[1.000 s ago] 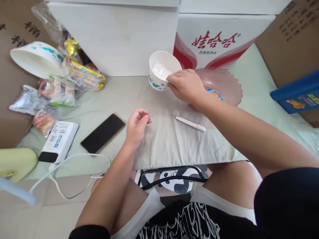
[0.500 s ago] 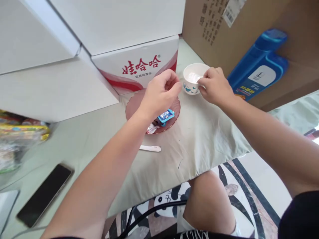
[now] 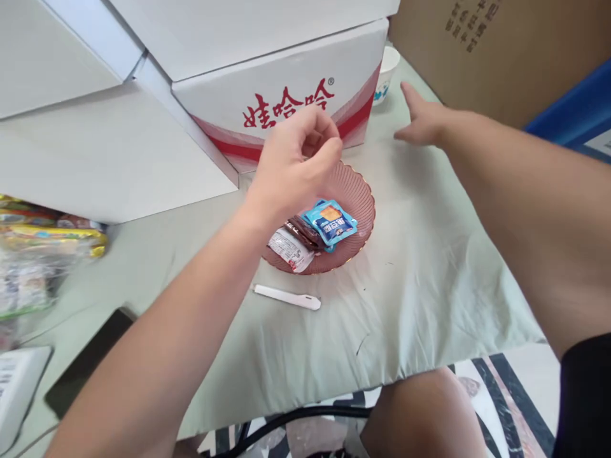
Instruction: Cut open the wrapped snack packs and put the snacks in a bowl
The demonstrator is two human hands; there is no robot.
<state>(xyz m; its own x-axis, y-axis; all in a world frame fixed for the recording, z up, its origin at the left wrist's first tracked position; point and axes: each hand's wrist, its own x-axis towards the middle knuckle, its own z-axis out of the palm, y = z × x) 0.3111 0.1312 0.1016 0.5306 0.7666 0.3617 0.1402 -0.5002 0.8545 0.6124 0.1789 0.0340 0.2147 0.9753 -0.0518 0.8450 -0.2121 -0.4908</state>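
Pink scalloped plate (image 3: 359,191) holding blue, brown, white snack packets (image 3: 330,221)

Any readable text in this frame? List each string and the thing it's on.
"娃哈哈" with ®: red print on the white cardboard box.
"溜豆蛋"? White characters on the blue snack packet, uncertain.
Brown cardboard carton: dark print, too blurred.
White wrapper on the pink plate: too small.

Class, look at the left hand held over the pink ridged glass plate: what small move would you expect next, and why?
Probably the left hand lowers to the blue snack packet on the pink ridged glass plate. Its fingers are curled in a loose pinch just above the packets, holding nothing I can see, while the open right hand is off by the small white paper cup.
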